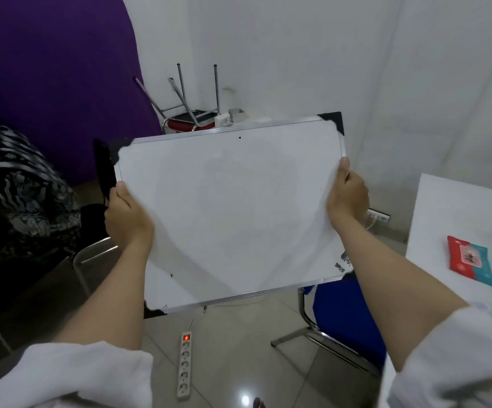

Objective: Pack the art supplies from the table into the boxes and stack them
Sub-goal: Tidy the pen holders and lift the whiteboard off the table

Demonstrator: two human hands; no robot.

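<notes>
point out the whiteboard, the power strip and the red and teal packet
whiteboard (230, 207), head view, middle of its white face
power strip (184, 365), head view, middle of its row of sockets on the floor
red and teal packet (471, 260), head view, centre of its top face, on the white table

One whiteboard (233, 213), two hands (left (128, 214), right (348, 195)), one power strip (184, 365).

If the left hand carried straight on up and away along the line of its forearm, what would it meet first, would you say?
The left hand, gripping the whiteboard, points toward a black object just beyond its fingers; that probably comes first, then the purple wall. Depth is unclear.
</notes>
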